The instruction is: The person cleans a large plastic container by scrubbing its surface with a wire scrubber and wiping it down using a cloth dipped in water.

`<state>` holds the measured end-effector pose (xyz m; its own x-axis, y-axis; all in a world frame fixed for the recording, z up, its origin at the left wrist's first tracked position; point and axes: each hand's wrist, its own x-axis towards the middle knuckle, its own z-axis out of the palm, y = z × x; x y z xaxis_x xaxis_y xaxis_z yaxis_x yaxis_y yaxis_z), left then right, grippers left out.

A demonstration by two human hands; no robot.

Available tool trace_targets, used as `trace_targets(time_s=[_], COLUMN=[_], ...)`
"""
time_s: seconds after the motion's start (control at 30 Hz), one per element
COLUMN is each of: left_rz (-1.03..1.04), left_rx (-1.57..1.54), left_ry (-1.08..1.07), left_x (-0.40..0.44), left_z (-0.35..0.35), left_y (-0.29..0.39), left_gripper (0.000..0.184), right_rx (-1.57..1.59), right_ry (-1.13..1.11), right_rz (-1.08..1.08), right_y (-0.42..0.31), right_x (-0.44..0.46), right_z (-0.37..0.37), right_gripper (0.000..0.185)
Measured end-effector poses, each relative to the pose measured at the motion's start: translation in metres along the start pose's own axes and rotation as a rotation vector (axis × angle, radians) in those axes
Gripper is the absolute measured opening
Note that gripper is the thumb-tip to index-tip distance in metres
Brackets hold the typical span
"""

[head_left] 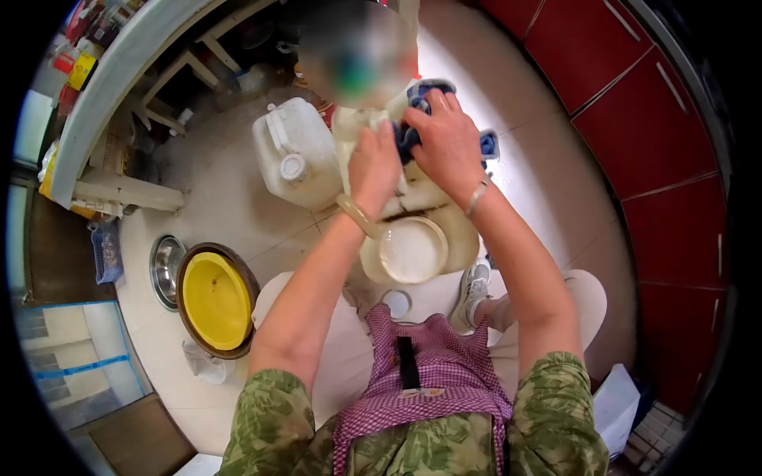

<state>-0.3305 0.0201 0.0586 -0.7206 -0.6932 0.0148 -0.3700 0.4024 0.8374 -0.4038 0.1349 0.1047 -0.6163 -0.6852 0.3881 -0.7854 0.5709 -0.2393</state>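
Observation:
Above a large pale plastic container (pixel 464 242) with a wide round opening, both of my hands are at a dark blue cloth (pixel 406 141). My right hand (pixel 446 141), with a bracelet at the wrist, has its fingers bent around the cloth. My left hand (pixel 375 168), a pale bangle at its wrist, is closed at the cloth's left edge and slightly blurred; what its fingers grip is hidden. More blue cloth shows beyond and to the right of my right hand. A white jerrycan (pixel 298 151) with a round cap stands to the left.
A yellow basin (pixel 216 301) sits in a brown one, beside a metal bowl (pixel 167 271) and a clear container (pixel 205 363) at left. A white lid (pixel 397 304) lies near my feet. Red cabinets (pixel 651 119) line the right. The top centre is blurred.

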Motion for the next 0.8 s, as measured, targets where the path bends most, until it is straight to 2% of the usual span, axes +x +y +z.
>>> trace_targets(time_s=[0.1,0.2,0.27,0.3,0.33,0.4,0.53,0.67,0.7,0.8], left_rz=[-0.039,-0.074,-0.005,-0.032,-0.024,0.001,-0.009,-0.043,-0.045,-0.039], left_rx=[0.012,-0.012,-0.018,0.017,0.018,0.021,-0.006,-0.058,-0.044,-0.033], left_ry=[-0.078,-0.109,-0.089,-0.095,-0.102,-0.130,-0.141,-0.237,-0.228,-0.226], left_x=[-0.006,-0.012,-0.013,-0.011,-0.014,-0.028,-0.029,-0.037,-0.039,-0.039], left_z=[-0.003,-0.007,-0.009,-0.007,-0.006,-0.006,-0.005,-0.011,-0.011,-0.010], left_y=[0.015,0.019,0.017,0.016,0.020,0.030,0.028,0.035,0.035,0.035], left_gripper=[0.050,0.044,0.043,0.041,0.040,0.038,0.038,0.036,0.036,0.037], right_rx=[0.065,0.426,0.452,0.394,0.258,0.057,0.089,-0.078,-0.072,0.498], right_ry=[0.141,0.304,0.372,0.324,0.323,0.121,-0.193,-0.331,-0.374,-0.378], right_rz=[0.129,0.582,0.230,0.053,-0.052,-0.143,0.065,0.185,0.143,0.041], right_y=[0.013,0.048,0.057,0.057,0.033,0.011,0.026,0.040,0.053,0.061], right_x=[0.018,0.032,0.030,0.035,0.037,0.044,0.082,0.114,0.122,0.132], right_z=[0.011,0.013,0.004,0.006,-0.002,-0.003,0.003,0.022,0.029,0.021], right_gripper=[0.028,0.027,0.031,0.030,0.029,0.029,0.027,0.029,0.030,0.032])
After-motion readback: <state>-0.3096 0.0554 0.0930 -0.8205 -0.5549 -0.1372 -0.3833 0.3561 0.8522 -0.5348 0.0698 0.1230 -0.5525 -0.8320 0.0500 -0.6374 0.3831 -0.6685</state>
